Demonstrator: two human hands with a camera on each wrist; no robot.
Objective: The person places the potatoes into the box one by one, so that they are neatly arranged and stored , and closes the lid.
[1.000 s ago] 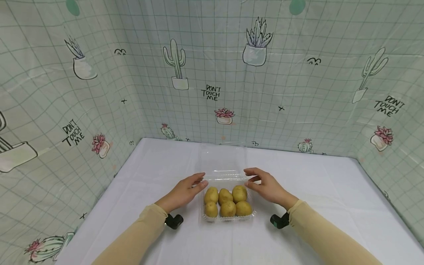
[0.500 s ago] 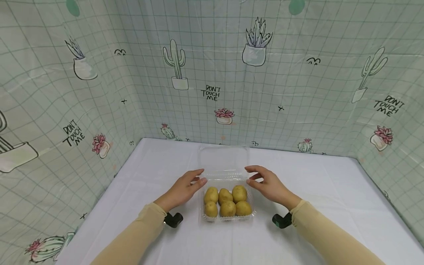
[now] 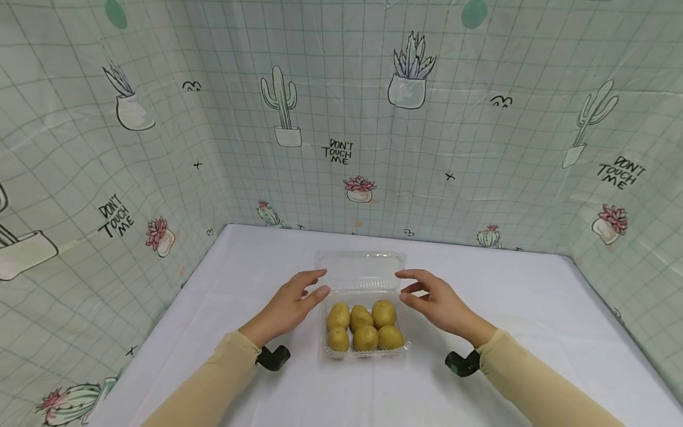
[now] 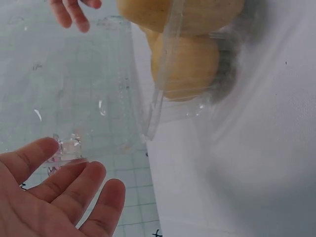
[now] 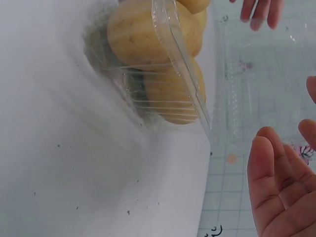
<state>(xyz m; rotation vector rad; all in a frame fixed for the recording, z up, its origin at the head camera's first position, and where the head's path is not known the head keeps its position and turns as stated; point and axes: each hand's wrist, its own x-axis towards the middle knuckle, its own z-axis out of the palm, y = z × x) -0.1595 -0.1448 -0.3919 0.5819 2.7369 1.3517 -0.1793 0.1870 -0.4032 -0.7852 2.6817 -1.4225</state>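
Observation:
A clear plastic clamshell box (image 3: 397,353) holds several yellow potatoes (image 3: 365,338), and its hinged lid (image 3: 363,267) stands raised at the far side. My left hand (image 3: 285,305) is at the lid's left side, fingers extended and slightly bent. In the left wrist view its fingertips (image 4: 96,173) lie right at a corner tab of the lid. On the other side my right hand (image 3: 440,302) faces the lid's right edge with relaxed fingers. The right wrist view shows the fingertips (image 5: 261,143) close to the transparent lid, nothing gripped between them.
A white cloth (image 3: 512,356) covers the table. Patterned curtains (image 3: 453,136) with cactus drawings enclose its back and sides. Small black cameras (image 3: 273,357) sit on the wrists, at the cuffs of beige sleeves (image 3: 539,373).
The lid's far edge has come lower in the head view and looks wider, the lid swinging toward me. Both hands have moved slightly apart. The box and potatoes stay in place.

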